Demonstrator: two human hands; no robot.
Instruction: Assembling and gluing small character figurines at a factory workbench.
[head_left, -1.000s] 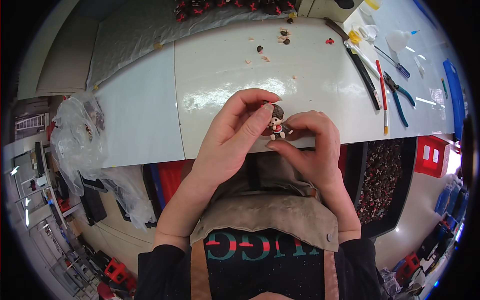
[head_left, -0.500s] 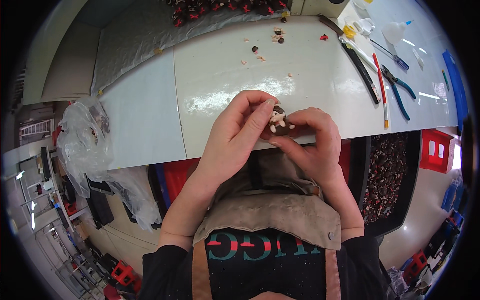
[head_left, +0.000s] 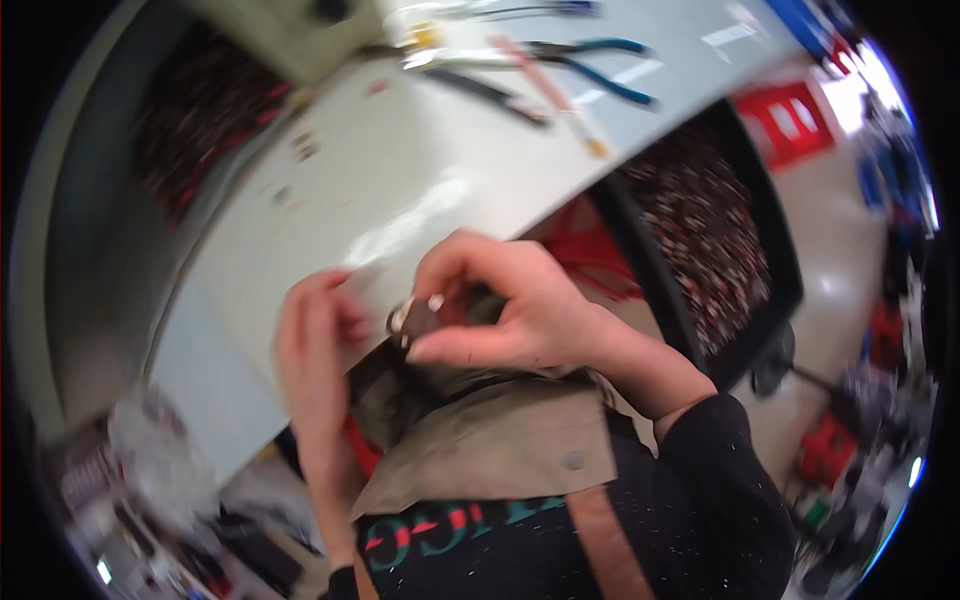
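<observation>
A small brown-and-cream figurine (head_left: 422, 318) sits between the thumb and fingers of my right hand (head_left: 530, 305), in front of my apron and close to the table's near edge. Motion blur hides its finer details. To its left, apart from it, is my left hand (head_left: 312, 340). That hand is raised with its fingers loosely bent, smeared by motion, and nothing shows in them.
On the white table (head_left: 330, 190) lie blue-handled pliers (head_left: 605, 75), a dark-handled tool (head_left: 490, 97), a thin brush (head_left: 560, 100) and scattered crumbs. A black bin (head_left: 655, 275) of small dark pieces and a red basket (head_left: 780, 130) stand at right. Clear plastic bags (head_left: 155, 440) hang at left.
My left hand has let go of the figurine and moved away to the left. My right hand has drawn the figurine nearer my body. The whole view has swung rightward.
</observation>
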